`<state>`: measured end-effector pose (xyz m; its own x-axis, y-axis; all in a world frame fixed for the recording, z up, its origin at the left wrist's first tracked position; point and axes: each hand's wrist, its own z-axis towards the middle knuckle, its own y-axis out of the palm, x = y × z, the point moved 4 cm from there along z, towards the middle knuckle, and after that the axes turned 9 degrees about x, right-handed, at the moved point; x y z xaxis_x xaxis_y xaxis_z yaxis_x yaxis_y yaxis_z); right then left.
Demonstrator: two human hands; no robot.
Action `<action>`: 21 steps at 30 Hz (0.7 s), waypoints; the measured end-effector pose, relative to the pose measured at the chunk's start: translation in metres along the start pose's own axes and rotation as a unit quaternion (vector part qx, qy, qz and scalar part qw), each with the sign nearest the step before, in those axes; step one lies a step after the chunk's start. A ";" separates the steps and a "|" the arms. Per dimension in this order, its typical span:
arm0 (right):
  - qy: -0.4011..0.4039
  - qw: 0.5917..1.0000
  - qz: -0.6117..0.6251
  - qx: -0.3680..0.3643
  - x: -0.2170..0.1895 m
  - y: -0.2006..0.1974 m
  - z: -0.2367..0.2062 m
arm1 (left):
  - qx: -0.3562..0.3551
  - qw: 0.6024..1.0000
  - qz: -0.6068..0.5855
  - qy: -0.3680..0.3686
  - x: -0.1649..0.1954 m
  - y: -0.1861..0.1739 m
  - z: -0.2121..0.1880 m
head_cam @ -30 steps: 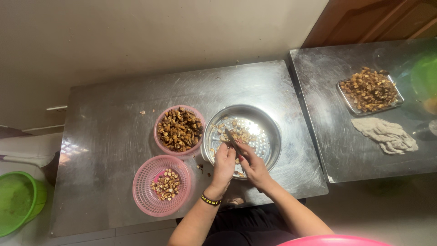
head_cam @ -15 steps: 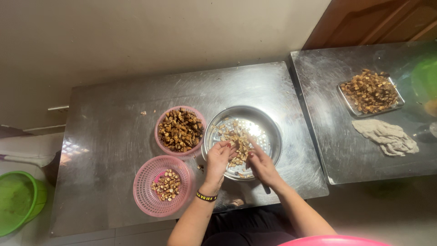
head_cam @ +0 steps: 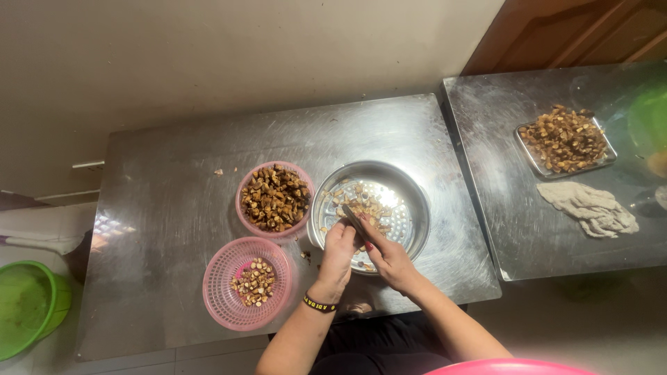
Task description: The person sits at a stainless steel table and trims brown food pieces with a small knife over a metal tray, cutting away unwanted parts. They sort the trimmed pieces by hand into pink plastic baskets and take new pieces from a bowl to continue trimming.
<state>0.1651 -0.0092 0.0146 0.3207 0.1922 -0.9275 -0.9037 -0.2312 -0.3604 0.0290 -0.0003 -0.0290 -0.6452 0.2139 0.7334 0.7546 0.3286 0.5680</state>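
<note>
My left hand and my right hand meet over the near rim of a round perforated metal pan that holds brown and pale nut pieces. My right hand grips a small knife, blade pointing up-left. My left hand pinches a small nut piece against the blade; a dark wristband circles that wrist. A pink bowl full of brown nuts stands left of the pan. A pink mesh basket with a few cut pieces sits near my left forearm.
Everything stands on a steel table. A second steel table to the right carries a metal tray of brown nuts and a crumpled grey cloth. A green basin sits on the floor at left.
Both hands have shifted slightly toward the pan's near-left rim and come together; the knife blade now shows between them.
</note>
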 end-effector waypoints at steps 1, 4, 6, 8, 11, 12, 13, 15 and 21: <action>0.002 1.000 -0.001 0.003 0.002 0.000 0.000 | 0.003 1.000 -0.006 -0.013 -0.002 -0.001 0.000; -0.019 1.000 0.000 0.022 0.006 0.002 0.000 | -0.033 0.998 -0.044 0.009 -0.005 0.000 0.000; -0.063 0.997 0.005 0.047 0.006 0.002 0.000 | -0.012 0.999 -0.033 0.010 -0.009 -0.001 -0.001; -0.064 0.996 0.049 0.044 0.010 0.005 0.000 | -0.006 0.999 -0.027 0.021 -0.009 0.000 -0.001; -0.093 0.989 0.108 0.047 0.012 0.005 0.000 | -0.012 0.999 -0.025 0.038 -0.005 0.004 -0.004; -0.108 0.985 0.128 0.050 0.012 0.004 0.000 | -0.010 0.999 -0.022 0.035 -0.003 0.005 -0.004; -0.033 0.982 0.180 0.039 0.018 0.004 0.001 | -0.009 0.999 -0.020 0.034 -0.002 0.006 -0.005; 0.117 0.953 0.281 0.013 0.030 0.005 -0.001 | -0.010 0.999 -0.016 0.044 0.000 0.008 -0.005; 0.215 0.913 0.345 -0.017 0.029 -0.002 0.000 | -0.003 0.998 -0.009 0.055 -0.010 0.006 0.004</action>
<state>0.1763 -0.0034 -0.0113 -0.2336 -0.4016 -0.8855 -0.9257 -0.1868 0.3289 0.0397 0.0034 -0.0344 -0.6423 0.1057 0.7591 0.7435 0.3268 0.5835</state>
